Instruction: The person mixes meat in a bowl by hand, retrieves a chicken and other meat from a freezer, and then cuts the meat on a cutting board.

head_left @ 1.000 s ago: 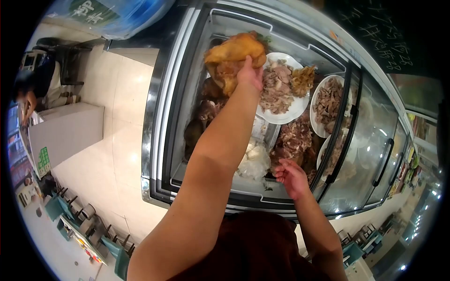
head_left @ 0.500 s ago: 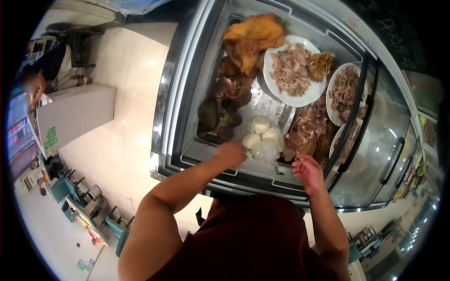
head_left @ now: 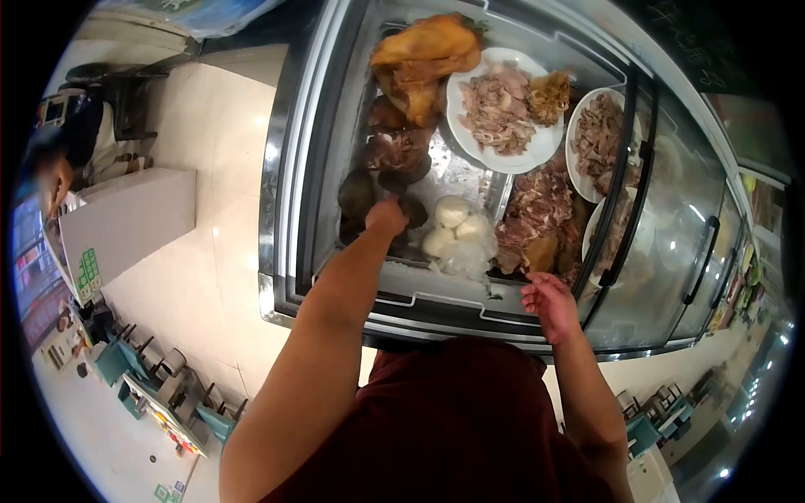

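My left hand reaches down into the chilled display case, over dark brown pieces of cooked meat. Its fingers point away from me and are hidden from this angle, so I cannot tell whether it grips a piece. Just to its right, a clear plastic bag holds several white round balls. My right hand hovers palm up at the case's near edge, fingers loosely curled and apart, nothing in them. Beyond its fingertips lies a heap of reddish sliced meat.
A whole yellow-brown cooked bird lies at the far left of the case. White plates of sliced meat stand on the right, partly under sliding glass covers. A person is beside a grey counter at far left.
My left hand has moved forward and left, from beside the bagged balls to the dark meat pieces. My right hand stays near the edge, its fingers looser. The view has shifted slightly.
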`<state>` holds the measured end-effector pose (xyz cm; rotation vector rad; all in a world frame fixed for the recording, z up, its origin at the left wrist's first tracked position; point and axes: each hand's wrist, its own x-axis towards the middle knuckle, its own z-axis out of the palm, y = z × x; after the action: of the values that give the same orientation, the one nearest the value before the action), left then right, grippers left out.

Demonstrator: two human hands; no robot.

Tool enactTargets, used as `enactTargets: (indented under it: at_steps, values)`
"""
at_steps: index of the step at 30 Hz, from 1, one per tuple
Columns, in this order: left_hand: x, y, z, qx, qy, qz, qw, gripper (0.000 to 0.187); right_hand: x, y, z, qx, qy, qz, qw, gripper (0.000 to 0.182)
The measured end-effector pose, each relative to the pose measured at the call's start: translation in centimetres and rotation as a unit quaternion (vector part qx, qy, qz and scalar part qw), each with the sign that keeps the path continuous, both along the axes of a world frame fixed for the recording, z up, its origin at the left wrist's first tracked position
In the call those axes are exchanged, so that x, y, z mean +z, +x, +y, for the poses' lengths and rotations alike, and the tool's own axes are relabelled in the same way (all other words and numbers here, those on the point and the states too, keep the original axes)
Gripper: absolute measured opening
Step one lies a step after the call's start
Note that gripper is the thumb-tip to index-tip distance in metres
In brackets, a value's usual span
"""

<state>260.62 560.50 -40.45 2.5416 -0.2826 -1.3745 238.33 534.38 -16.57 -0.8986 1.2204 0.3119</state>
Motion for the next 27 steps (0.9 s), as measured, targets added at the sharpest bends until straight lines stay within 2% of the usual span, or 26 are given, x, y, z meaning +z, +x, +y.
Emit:
enactTargets:
  at_steps: [1, 3, 7, 9, 13, 16, 19, 21, 22, 23, 24, 25, 27]
  values:
    - [0.4, -0.2, -0.6, -0.003, -0.002, 0.002, 1.000, 0.076, 0.0, -0.2, 0.0, -0.001, 0.001, -0.001, 1.000, 0.022]
    - [1.9, -0.6, -1.6, -0.102, 0.007, 0.003, 0.995, 0.073, 0.2, -0.3, 0.0, -0.006, 0.000, 0.004, 1.000, 0.023]
    - [2.0, -2.0, -2.2, -0.110, -0.003, -0.054, 0.992, 0.069, 0.2, -0.2, -0.1, -0.006, 0.000, 0.007, 1.000, 0.024]
    - [1.8, -2.3, -2.1, -0.004, -0.002, 0.023, 1.000, 0.066, 0.4, -0.1, 0.1, -0.007, -0.002, 0.010, 1.000, 0.024]
    - [0.6, -3.2, -2.3, -0.011, -0.048, 0.014, 0.999, 0.069, 0.2, 0.2, 0.6, 0.009, 0.002, 0.011, 1.000, 0.025]
    - [0.4, -2.8, -2.5, -0.025, -0.053, 0.050, 0.997, 0.073, 0.1, 0.3, 0.8, 0.015, 0.004, 0.006, 1.000, 0.024]
    - [2.5, -1.4, -1.2, -0.057, -0.064, -0.016, 0.996, 0.075, 0.4, 0.5, 0.6, 0.015, -0.002, -0.006, 1.000, 0.024]
    - [5.7, 0.6, -0.3, 0.005, -0.155, 0.015, 0.988, 0.069, 0.0, 0.4, 0.3, 0.013, 0.001, -0.013, 1.000, 0.024]
    - [6.2, 0.9, 0.1, 0.004, -0.152, 0.013, 0.988, 0.069, -0.2, 0.4, 0.3, 0.011, 0.003, -0.018, 1.000, 0.024]
    - [6.8, 1.3, 0.3, 0.121, -0.244, 0.088, 0.958, 0.066, -0.3, 0.6, 0.5, 0.010, 0.006, -0.020, 1.000, 0.024]
    - [7.5, 1.6, 0.4, 0.235, -0.331, 0.160, 0.900, 0.063, -0.3, 1.0, 0.7, 0.012, 0.009, -0.017, 1.000, 0.025]
    - [8.2, 1.7, 0.2, 0.234, -0.331, 0.158, 0.900, 0.063, -0.3, 1.4, 0.9, 0.015, 0.012, -0.013, 1.000, 0.025]
    - [11.4, 1.4, -1.4, 0.340, -0.415, 0.286, 0.794, 0.061, -0.5, 2.3, 1.7, 0.028, 0.023, -0.034, 0.999, 0.028]
